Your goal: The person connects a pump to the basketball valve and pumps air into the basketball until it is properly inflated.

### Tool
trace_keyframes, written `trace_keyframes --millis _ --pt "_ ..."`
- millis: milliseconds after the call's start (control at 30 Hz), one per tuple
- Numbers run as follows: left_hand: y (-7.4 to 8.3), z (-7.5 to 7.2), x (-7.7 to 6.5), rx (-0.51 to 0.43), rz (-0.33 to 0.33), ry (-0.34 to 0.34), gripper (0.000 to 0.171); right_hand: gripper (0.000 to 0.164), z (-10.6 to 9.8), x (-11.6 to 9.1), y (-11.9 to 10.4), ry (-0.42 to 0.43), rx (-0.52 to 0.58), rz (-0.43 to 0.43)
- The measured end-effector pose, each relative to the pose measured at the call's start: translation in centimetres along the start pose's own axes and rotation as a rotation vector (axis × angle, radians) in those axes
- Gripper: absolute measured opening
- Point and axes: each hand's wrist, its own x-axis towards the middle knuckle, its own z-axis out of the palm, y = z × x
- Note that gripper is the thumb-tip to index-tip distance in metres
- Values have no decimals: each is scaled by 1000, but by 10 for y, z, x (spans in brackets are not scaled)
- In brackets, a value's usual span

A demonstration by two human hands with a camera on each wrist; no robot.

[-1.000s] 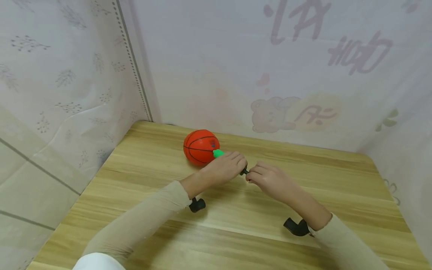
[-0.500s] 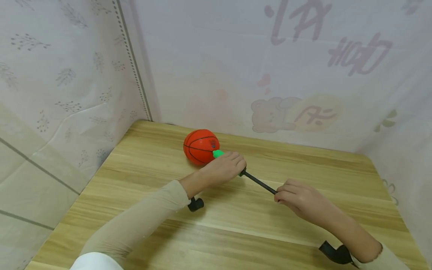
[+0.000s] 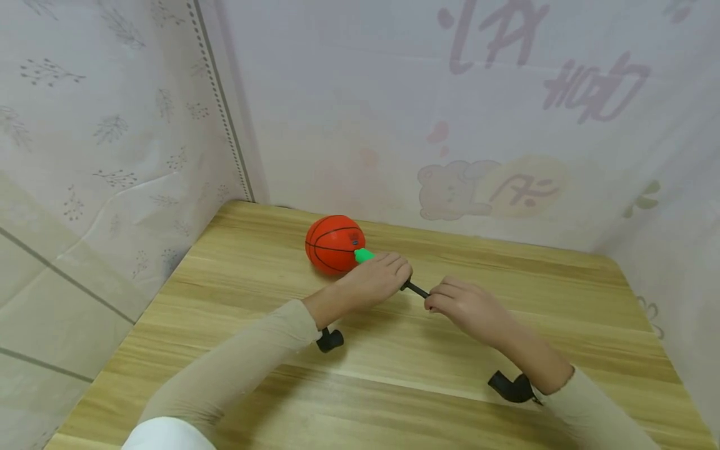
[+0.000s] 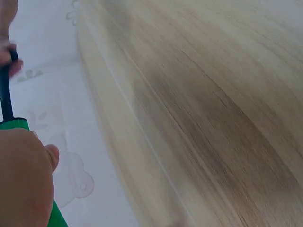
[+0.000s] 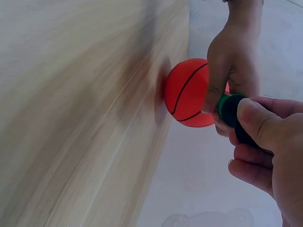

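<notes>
In the head view a small orange-red basketball (image 3: pixel 333 245) with black lines sits on the wooden table. A green hand pump (image 3: pixel 364 255) has its tip end right at the ball's side. My left hand (image 3: pixel 375 278) wraps round the green barrel and hides most of it. Out of the barrel's other end comes a black rod (image 3: pixel 417 289), partly drawn out. The pump's handle end is held by my right hand (image 3: pixel 464 306), its fingers curled and covering the handle. From the right wrist view, the thumb (image 5: pixel 258 120) presses on the black part.
The wooden tabletop (image 3: pixel 394 400) meets a patterned cloth wall (image 3: pixel 337 125) at the back and another at the left. Black wrist mounts stick out below the left wrist (image 3: pixel 330 340) and the right wrist (image 3: pixel 512 387).
My right hand pulled the rod out toward the lower right, then pushed it most of the way back toward the barrel. The left hand and the ball have stayed in place.
</notes>
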Motion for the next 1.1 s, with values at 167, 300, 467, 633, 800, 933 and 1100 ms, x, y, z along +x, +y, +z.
trace_keyframes --millis 167,300,467,633,800,933,1100 --pt "0 0 2 -18 8 -10 6 13 16 15 6 2 -9 11" --pt "-3 0 -1 -43 12 -4 5 16 23 19 8 25 -10 2" --pt "-8 1 -6 -39 22 19 5 8 14 10 4 22 -8 -7" --pt "-10 2 -10 16 30 23 6 44 -6 -9 -6 19 25 -15" --pt "-11 1 -11 38 23 -5 9 46 -20 -25 -11 3 13 -23" --pt "-10 1 -10 60 32 -15 9 41 -26 -32 -11 -15 36 -58" --pt "-7 1 -7 69 36 -24 8 39 -27 -30 -9 -19 34 -80"
